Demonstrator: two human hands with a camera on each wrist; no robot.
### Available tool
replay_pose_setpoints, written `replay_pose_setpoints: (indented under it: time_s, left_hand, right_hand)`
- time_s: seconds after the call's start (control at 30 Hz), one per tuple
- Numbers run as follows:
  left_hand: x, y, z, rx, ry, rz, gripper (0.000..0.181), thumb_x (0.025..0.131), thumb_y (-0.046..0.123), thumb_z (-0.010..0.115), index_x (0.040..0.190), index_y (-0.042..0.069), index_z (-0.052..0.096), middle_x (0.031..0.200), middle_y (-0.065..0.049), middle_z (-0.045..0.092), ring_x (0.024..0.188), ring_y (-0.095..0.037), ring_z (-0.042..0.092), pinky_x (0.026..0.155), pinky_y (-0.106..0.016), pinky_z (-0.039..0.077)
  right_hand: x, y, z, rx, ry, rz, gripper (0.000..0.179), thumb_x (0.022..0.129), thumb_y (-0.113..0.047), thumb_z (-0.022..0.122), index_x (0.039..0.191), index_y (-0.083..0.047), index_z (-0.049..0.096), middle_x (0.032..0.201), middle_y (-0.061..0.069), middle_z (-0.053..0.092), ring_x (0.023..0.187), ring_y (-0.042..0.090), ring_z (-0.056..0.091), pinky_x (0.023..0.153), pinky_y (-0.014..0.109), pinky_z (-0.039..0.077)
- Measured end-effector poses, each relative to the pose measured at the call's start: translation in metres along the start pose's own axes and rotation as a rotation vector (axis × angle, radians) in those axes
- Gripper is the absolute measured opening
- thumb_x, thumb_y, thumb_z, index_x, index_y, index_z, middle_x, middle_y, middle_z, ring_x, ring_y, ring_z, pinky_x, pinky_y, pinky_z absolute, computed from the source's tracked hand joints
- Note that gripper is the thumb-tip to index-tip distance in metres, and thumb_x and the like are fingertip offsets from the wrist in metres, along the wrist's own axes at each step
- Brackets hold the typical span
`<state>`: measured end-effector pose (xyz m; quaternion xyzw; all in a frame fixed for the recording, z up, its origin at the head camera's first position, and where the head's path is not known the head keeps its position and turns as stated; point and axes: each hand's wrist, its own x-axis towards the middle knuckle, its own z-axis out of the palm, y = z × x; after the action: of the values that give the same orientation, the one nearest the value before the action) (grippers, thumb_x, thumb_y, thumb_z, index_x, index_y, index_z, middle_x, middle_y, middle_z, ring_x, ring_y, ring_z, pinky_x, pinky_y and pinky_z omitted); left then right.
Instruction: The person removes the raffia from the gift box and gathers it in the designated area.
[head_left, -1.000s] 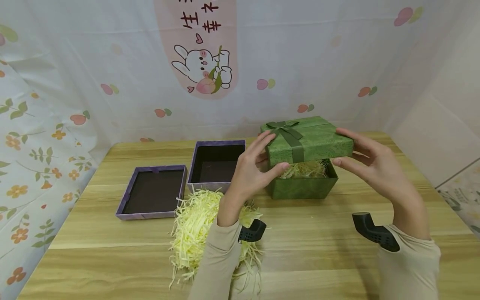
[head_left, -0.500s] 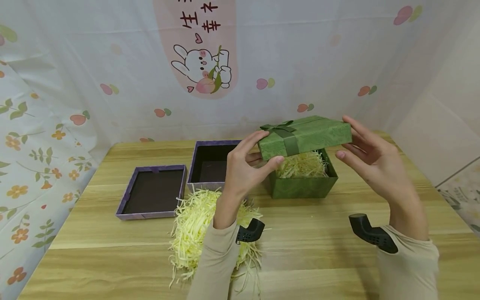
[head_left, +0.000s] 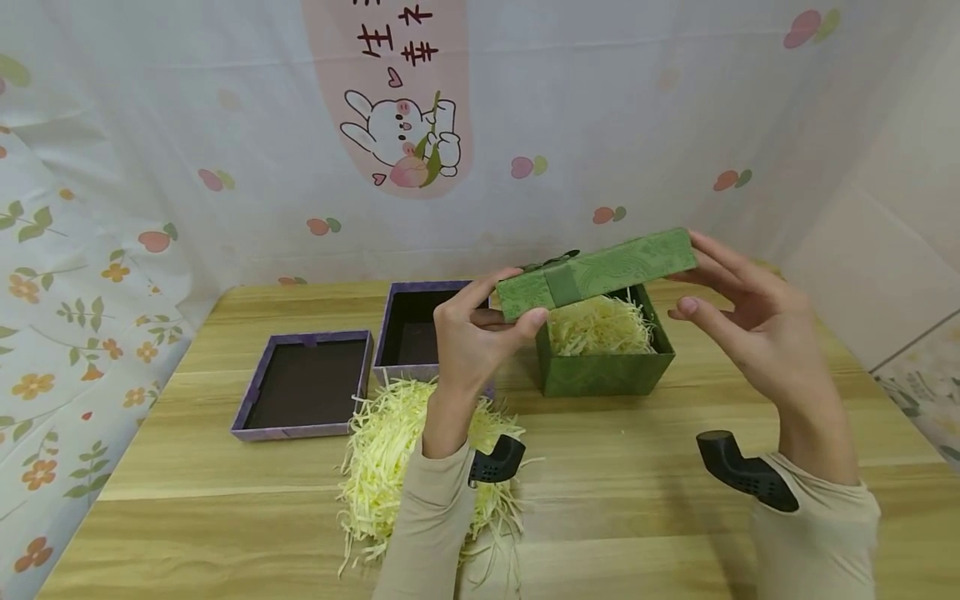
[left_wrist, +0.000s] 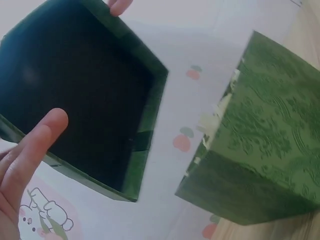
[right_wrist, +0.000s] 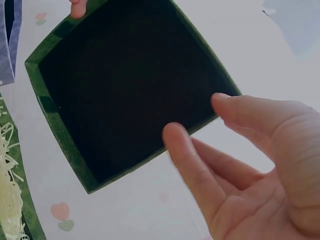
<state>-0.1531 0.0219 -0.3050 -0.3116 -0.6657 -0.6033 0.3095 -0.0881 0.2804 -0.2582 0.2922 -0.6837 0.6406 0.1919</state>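
A green patterned box lid (head_left: pixel 630 258) with a ribbon bow is held tilted above the green box (head_left: pixel 609 375), its right end higher. My left hand (head_left: pixel 474 337) grips the lid's left end, with fingers over its dark inside in the left wrist view. My right hand (head_left: pixel 757 312) holds the lid's right end with its fingers, while its thumb (head_left: pixel 697 313) stands apart below in the head view. Pale shredded paper (head_left: pixel 600 327) fills the green box. Both wrist views show the underside of the lid (left_wrist: pixel 90 100), dark within a green rim.
A purple box (head_left: pixel 420 371) with a dark inside stands behind my left forearm. Its shallow purple lid (head_left: pixel 307 383) lies inside-up to the left. A heap of yellow shredded paper (head_left: pixel 390 467) lies under the left forearm on the wooden table (head_left: pixel 187 517). A printed cloth hangs behind.
The lid has lifted off the green box and tilted, its right end rising and its left end moving left. The box's paper filling shows more. The right thumb has come away from the lid.
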Motion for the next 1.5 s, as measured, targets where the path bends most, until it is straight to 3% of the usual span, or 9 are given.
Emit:
replay_pose_setpoints:
  time_s: [0.17,0.43,0.73,0.83,0.97,1.07,1.3,1.4,1.5]
  left_hand:
    - [-0.002,0.006,-0.002,-0.107,-0.008,-0.160,0.055,0.080,0.054,0.064,0.093,0.001,0.068,0.066,-0.011,0.066,0.044,-0.012,0.060,0.040,-0.027,0.045]
    - [0.000,0.015,-0.009,-0.333,-0.055,-0.360,0.038,0.084,0.033,0.068,0.093,-0.004,0.065,0.085,-0.017,0.063,0.057,-0.032,0.065,0.058,-0.039,0.055]
    - [0.003,0.019,-0.012,-0.420,-0.074,-0.496,0.042,0.088,0.024,0.063,0.062,-0.001,0.042,0.057,-0.017,0.039,0.056,-0.037,0.064,0.056,-0.045,0.054]
    - [0.004,0.019,-0.014,-0.415,-0.066,-0.520,0.046,0.088,0.026,0.063,0.058,0.005,0.034,0.050,-0.013,0.033,0.055,-0.034,0.064,0.054,-0.045,0.054]
    - [0.004,0.018,-0.015,-0.383,-0.072,-0.566,0.047,0.088,0.029,0.063,0.059,0.005,0.035,0.049,-0.013,0.034,0.054,-0.034,0.064,0.055,-0.048,0.053]
    - [0.005,0.018,-0.015,-0.350,-0.083,-0.626,0.049,0.089,0.035,0.061,0.060,0.004,0.036,0.049,-0.015,0.036,0.055,-0.032,0.065,0.057,-0.048,0.053]
    - [0.006,0.018,-0.014,-0.314,-0.092,-0.671,0.035,0.093,0.031,0.058,0.107,0.000,0.065,0.090,-0.011,0.064,0.051,-0.029,0.063,0.051,-0.035,0.053]
    - [0.005,0.017,-0.015,-0.251,-0.130,-0.650,0.044,0.093,0.033,0.058,0.129,0.007,0.055,0.073,-0.010,0.065,0.044,-0.025,0.057,0.045,-0.029,0.047]
    - [0.004,0.013,-0.015,-0.106,-0.181,-0.526,0.058,0.092,0.041,0.056,0.142,0.016,0.039,0.056,-0.007,0.058,0.044,-0.019,0.050,0.046,-0.030,0.039]
  right_hand:
    - [-0.001,-0.001,0.000,0.065,0.041,-0.036,0.041,0.081,0.024,0.051,0.122,0.020,0.047,0.117,0.024,0.058,0.106,0.029,0.057,0.075,0.028,0.052]
    - [0.000,0.003,-0.001,0.058,0.041,-0.122,0.031,0.079,0.018,0.062,0.107,0.026,0.054,0.120,0.026,0.056,0.118,0.033,0.047,0.099,0.030,0.037]
    - [-0.003,0.009,-0.008,-0.135,-0.010,0.000,0.032,0.083,0.022,0.051,0.114,0.018,0.057,0.133,0.018,0.049,0.128,0.026,0.040,0.090,0.019,0.043]
    - [-0.005,0.011,-0.012,-0.325,-0.087,0.041,0.039,0.084,0.021,0.050,0.121,0.010,0.057,0.136,0.008,0.049,0.127,0.017,0.041,0.084,0.013,0.042]
    - [-0.007,0.012,-0.018,-0.538,-0.206,-0.008,0.045,0.084,0.020,0.052,0.126,0.005,0.055,0.135,-0.001,0.049,0.115,0.008,0.049,0.074,0.011,0.040]
    - [-0.007,0.012,-0.021,-0.543,-0.264,-0.041,0.047,0.084,0.021,0.052,0.128,0.005,0.053,0.130,0.000,0.052,0.089,0.006,0.054,0.067,0.012,0.039]
    - [-0.009,0.005,-0.026,-0.593,-0.287,0.119,0.055,0.090,0.011,0.052,0.140,-0.009,0.044,0.127,-0.002,0.050,0.079,0.008,0.050,0.062,0.018,0.035]
    - [-0.010,0.005,-0.028,-0.584,-0.289,0.180,0.054,0.091,0.008,0.051,0.141,-0.011,0.043,0.132,0.001,0.048,0.085,0.009,0.051,0.063,0.019,0.034]
    - [-0.011,0.005,-0.030,-0.568,-0.291,0.203,0.053,0.092,0.007,0.051,0.141,-0.010,0.043,0.130,0.002,0.048,0.084,0.010,0.051,0.062,0.020,0.034]
